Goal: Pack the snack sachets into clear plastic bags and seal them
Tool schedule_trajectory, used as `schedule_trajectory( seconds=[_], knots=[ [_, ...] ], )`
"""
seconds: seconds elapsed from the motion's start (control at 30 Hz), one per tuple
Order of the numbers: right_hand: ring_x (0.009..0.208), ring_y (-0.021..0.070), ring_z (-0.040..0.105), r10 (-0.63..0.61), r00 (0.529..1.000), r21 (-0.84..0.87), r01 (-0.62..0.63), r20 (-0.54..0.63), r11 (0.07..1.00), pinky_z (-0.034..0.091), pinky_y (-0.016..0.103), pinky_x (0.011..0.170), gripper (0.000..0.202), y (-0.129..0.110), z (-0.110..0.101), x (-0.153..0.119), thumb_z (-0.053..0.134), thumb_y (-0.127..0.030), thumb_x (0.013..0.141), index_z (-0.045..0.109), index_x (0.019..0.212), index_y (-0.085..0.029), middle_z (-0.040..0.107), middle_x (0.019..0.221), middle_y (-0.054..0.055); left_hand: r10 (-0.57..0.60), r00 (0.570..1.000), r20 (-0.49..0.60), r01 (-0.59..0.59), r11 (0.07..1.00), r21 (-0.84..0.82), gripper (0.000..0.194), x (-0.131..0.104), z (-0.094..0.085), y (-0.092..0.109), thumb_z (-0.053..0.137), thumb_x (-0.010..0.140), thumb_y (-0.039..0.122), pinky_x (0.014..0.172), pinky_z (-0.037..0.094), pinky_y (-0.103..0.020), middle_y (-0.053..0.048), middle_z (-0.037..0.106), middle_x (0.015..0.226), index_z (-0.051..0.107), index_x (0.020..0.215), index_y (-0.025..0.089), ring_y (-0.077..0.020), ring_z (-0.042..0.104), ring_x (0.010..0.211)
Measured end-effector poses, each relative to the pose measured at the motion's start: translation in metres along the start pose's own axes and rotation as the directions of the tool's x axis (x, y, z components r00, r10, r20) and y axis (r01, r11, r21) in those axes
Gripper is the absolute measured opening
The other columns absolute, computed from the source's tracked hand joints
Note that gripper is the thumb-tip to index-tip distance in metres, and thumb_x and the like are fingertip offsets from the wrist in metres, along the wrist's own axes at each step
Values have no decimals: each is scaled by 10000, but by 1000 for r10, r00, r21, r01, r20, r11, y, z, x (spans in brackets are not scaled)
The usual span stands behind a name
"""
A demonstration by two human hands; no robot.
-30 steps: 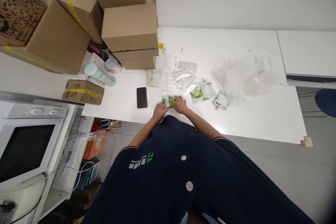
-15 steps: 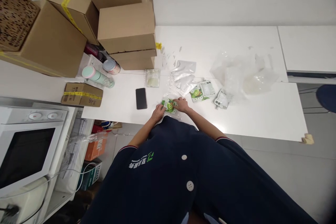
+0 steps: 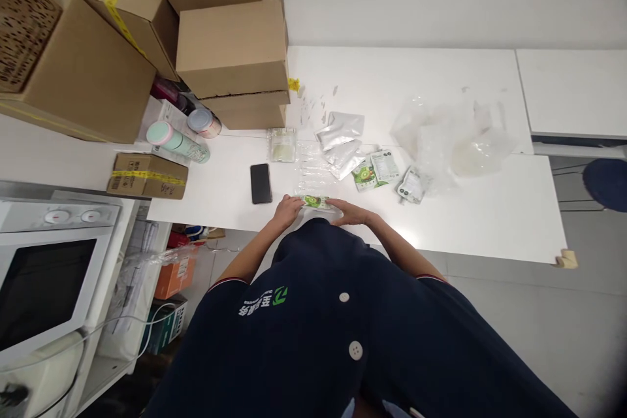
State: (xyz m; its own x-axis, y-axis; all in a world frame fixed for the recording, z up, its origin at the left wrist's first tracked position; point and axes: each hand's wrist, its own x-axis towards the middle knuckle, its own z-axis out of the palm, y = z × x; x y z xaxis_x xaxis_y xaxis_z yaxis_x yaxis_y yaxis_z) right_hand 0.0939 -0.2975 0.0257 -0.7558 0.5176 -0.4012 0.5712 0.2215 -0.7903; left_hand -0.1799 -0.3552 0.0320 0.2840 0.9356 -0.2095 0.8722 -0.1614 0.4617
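Note:
A green-and-white pouch with a kiwi print is held at the table's front edge, between both hands and close to my body. My left hand grips its left end, the fingertips on the printed side. My right hand grips the right end, fingers along the top edge and thumb lower down. The pouch looks tilted or folded, so only a narrow strip of print shows. Clear plastic air-cushion wrap lies flat just behind it. Beyond the wrap are silver foil pouches.
Right of the foil lie kiwi-printed pouches and a crumpled white pouch, then clear plastic bags. To the left are a phone, a small clear packet, a mint bottle and stacked cardboard boxes.
The printed pouch has gone from lying flat to tilted, its print now a thin strip. My hands have shifted slightly toward my body, and the wrap behind now shows more fully.

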Motion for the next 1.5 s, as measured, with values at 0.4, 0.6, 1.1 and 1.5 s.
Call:
schedule_trajectory(
  seconds=[0.4, 0.6, 1.1, 1.5],
  knots=[
    [847, 182, 661, 498, 798, 331, -394, -338, 857, 496, 261, 766, 278, 7, -1, 72, 509, -321, 829, 739, 888, -176, 732, 889, 27, -389, 912, 133, 408, 896, -174, 242, 84, -35, -36, 612, 799, 408, 654, 374, -252, -23, 612, 779, 589, 768, 170, -184, 563, 775],
    [750, 193, 658, 591, 750, 261, -532, -295, 806, 464, 255, 680, 194, 8, -2, 88, 552, -252, 786, 687, 689, -154, 709, 746, 72, -508, 860, -40, 502, 858, -104, 559, 91, -12, -20, 596, 836, 377, 863, 416, -336, -162, 549, 1242, 436, 1325, 158, -280, 529, 1115],
    [1440, 279, 202, -63, 974, -609, -84, -217, 789, 204, 467, 1119, 813, 10, 20, 46, 507, -54, 726, 280, 1501, -145, 207, 1585, 109, -39, 996, 83, 10, 945, 327, 800, 39, 32, -16, 557, 756, 87, 1128, 165, -554, -237, 201, 1553, 256, 1496, 130, -376, 172, 1441],
    [1282, 238, 468, -48, 962, -348, -51, -270, 936, 373, 382, 1023, 542, 12, 22, 30, 495, -209, 855, 472, 1396, -179, 512, 1413, 107, -68, 892, 446, -19, 982, 188, 654, 46, -25, -1, 437, 826, 112, 1041, 360, -390, -135, 411, 1483, 346, 1465, 211, -274, 426, 1326]
  ],
)
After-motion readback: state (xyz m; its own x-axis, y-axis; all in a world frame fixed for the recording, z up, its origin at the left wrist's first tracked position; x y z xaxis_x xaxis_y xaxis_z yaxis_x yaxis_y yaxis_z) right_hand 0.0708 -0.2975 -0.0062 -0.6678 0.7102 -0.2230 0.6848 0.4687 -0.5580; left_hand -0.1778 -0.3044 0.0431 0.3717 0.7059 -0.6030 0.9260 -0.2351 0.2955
